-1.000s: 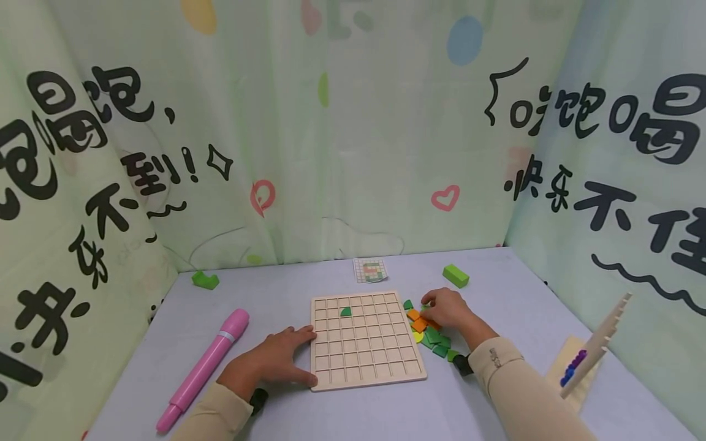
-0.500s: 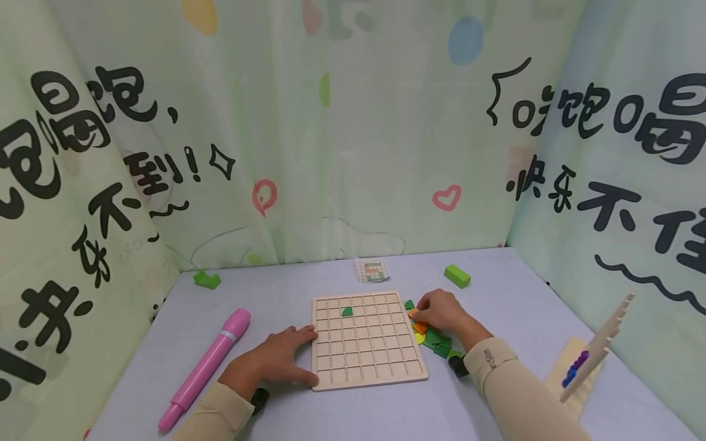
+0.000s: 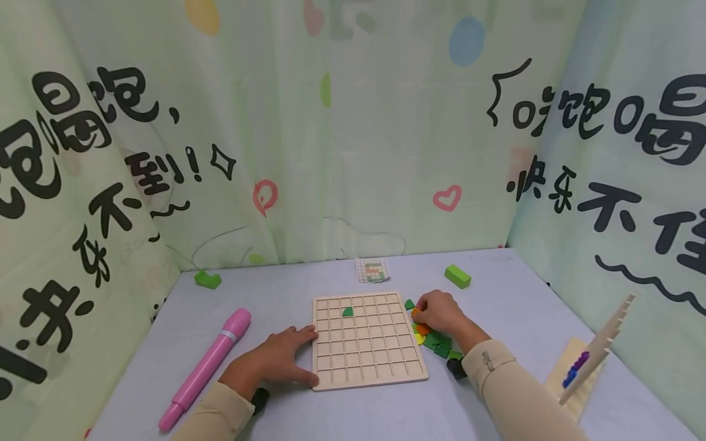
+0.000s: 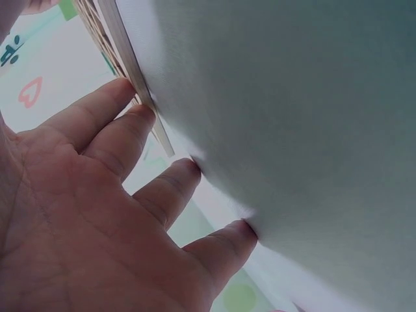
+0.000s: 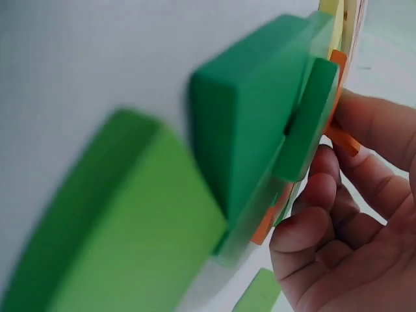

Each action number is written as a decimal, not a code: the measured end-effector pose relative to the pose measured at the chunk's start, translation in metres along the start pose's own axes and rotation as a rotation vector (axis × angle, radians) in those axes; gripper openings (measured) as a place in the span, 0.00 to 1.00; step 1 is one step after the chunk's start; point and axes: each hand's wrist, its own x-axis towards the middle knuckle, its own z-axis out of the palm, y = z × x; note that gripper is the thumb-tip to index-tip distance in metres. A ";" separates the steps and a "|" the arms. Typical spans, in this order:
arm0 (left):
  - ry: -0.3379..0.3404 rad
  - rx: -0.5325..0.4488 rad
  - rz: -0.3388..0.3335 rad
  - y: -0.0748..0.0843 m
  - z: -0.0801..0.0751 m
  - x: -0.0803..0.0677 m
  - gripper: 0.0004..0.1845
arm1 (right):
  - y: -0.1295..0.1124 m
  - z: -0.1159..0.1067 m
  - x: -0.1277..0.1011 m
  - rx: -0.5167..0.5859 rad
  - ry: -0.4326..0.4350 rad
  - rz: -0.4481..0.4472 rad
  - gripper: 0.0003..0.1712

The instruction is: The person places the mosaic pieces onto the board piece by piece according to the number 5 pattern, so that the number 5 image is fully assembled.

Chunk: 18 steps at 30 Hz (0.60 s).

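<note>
Left curtain wall carries big black Chinese lettering, parts legible: 喝饱, 到!!, 快乐不; too cut off to read as a full phrase. On the table (image 3: 287, 288), far left: pink pen (image 3: 205, 367) lying diagonally, small green block (image 3: 207, 279) near the back corner. Left hand (image 3: 270, 363) lies flat on the table, fingers straight and spread; the left wrist view shows fingertips (image 4: 144, 112) touching the left edge of the wooden grid board (image 3: 368, 340), nothing gripped. Board sits centre, near the front edge, one dark green quarter-round piece (image 3: 347, 312) seated in a cell in its second row, third column from left. Behind the board, a small pattern card (image 3: 371, 270) with a coloured grid print; no text readable on it. Just right of the board: pile of flat tiles (image 3: 436, 340), green, orange, yellow, touching the board's right edge. Right hand (image 3: 438, 311) sits on the top of that pile, fingers curled; the right wrist view shows the fingers (image 5: 325, 214) against an orange tile (image 5: 341, 140) among green ones, but I can't tell if it's actually pinched. Light green block (image 3: 457, 276) further back. Far right: wooden comb-like rack (image 3: 598, 343) with blue beads (image 3: 572, 369). Right curtain reads 吃饱喝, 快乐不住, edge cropped.
</note>
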 end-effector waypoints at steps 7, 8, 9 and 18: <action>0.003 0.013 -0.001 0.001 -0.001 0.000 0.51 | -0.006 -0.005 0.001 0.018 0.031 -0.052 0.08; 0.003 0.014 0.001 0.001 -0.001 0.000 0.50 | -0.008 -0.007 0.001 0.019 0.034 -0.062 0.09; 0.004 0.014 0.004 0.001 -0.001 0.000 0.50 | -0.009 -0.007 0.000 0.020 0.037 -0.070 0.09; -0.001 -0.002 0.008 0.001 -0.001 -0.001 0.51 | -0.025 -0.003 -0.005 0.116 0.025 -0.105 0.10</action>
